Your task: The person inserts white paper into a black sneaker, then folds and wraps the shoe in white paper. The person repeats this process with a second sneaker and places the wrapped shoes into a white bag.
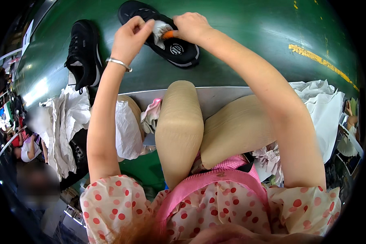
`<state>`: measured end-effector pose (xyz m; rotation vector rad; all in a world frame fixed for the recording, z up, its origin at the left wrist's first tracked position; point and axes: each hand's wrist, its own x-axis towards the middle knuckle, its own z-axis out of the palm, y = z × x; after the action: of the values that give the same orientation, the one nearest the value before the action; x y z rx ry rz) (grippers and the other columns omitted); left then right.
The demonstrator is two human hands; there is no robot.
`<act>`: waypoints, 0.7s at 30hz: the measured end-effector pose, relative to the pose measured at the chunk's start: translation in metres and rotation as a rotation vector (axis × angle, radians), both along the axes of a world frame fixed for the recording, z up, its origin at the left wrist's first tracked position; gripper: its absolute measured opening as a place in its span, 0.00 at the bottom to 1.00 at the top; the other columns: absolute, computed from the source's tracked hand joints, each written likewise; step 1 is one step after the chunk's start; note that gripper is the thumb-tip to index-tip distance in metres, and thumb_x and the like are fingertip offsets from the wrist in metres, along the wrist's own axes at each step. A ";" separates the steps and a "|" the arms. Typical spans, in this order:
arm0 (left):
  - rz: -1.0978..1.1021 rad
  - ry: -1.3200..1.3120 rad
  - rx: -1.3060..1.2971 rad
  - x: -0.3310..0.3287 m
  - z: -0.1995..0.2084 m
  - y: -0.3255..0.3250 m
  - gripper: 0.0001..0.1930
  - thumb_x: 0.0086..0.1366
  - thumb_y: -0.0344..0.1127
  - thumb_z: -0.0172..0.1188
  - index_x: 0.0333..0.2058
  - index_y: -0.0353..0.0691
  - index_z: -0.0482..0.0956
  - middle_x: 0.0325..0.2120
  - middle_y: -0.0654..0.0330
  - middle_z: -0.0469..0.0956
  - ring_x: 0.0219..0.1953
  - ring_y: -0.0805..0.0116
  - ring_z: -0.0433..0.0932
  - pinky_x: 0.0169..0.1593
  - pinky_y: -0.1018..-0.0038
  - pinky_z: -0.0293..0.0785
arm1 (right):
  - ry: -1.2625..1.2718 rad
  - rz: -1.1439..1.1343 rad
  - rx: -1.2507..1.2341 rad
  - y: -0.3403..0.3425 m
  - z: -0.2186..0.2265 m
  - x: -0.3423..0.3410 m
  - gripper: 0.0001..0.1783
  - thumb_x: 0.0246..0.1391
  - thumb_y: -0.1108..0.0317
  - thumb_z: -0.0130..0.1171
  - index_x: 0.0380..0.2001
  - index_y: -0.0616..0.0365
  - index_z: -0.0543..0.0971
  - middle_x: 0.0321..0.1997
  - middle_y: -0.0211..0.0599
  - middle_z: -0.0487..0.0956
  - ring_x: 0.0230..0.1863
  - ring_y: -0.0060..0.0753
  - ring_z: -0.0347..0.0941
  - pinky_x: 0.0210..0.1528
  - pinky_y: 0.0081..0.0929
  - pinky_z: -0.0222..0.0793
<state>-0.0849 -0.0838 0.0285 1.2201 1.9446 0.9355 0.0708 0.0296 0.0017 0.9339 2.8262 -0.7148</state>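
Note:
A black lace-up shoe lies aslant on the green tabletop, toe pointing to the far left. Crumpled white paper sits in its opening, and the printed insole shows behind it. My left hand is closed in a pinch at the shoe's left side by the paper; what its fingertips hold is hidden. Over the shoe's right edge, my right hand is curled closed. A small orange piece juts from its fingers against the paper, and whether it is held or worn on a digit is unclear. A second black shoe stands to the left.
Crumpled white paper sheets hang at the table's left edge, and more white paper lies at the right. Beige-covered knees are under the grey table edge. A yellow strip marks the right tabletop. People are in the left background.

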 end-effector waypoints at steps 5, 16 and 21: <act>0.072 0.591 -0.315 0.018 -0.040 -0.028 0.38 0.46 0.55 0.68 0.41 0.23 0.69 0.25 0.54 0.76 0.20 0.68 0.77 0.25 0.75 0.74 | 0.007 -0.117 -0.089 -0.010 -0.015 0.000 0.25 0.42 0.52 0.64 0.38 0.59 0.74 0.33 0.48 0.79 0.40 0.50 0.75 0.42 0.42 0.70; 0.437 0.217 -0.605 0.027 -0.089 -0.003 0.15 0.50 0.40 0.58 0.27 0.30 0.81 0.31 0.40 0.78 0.39 0.48 0.78 0.43 0.64 0.75 | 0.027 -0.075 0.032 -0.019 -0.037 -0.016 0.15 0.48 0.59 0.57 0.36 0.58 0.75 0.32 0.48 0.79 0.40 0.48 0.76 0.41 0.43 0.71; 0.331 0.186 -0.667 0.022 -0.063 -0.009 0.21 0.51 0.46 0.59 0.35 0.32 0.80 0.35 0.44 0.78 0.42 0.51 0.78 0.45 0.66 0.75 | 0.031 -0.141 0.012 -0.023 -0.035 -0.017 0.16 0.47 0.59 0.60 0.36 0.58 0.75 0.34 0.48 0.79 0.42 0.50 0.75 0.42 0.43 0.69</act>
<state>-0.0627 -0.0926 -0.0343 0.6233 2.3786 0.2616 0.0534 0.0063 -0.0329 1.1429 2.8156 -0.7338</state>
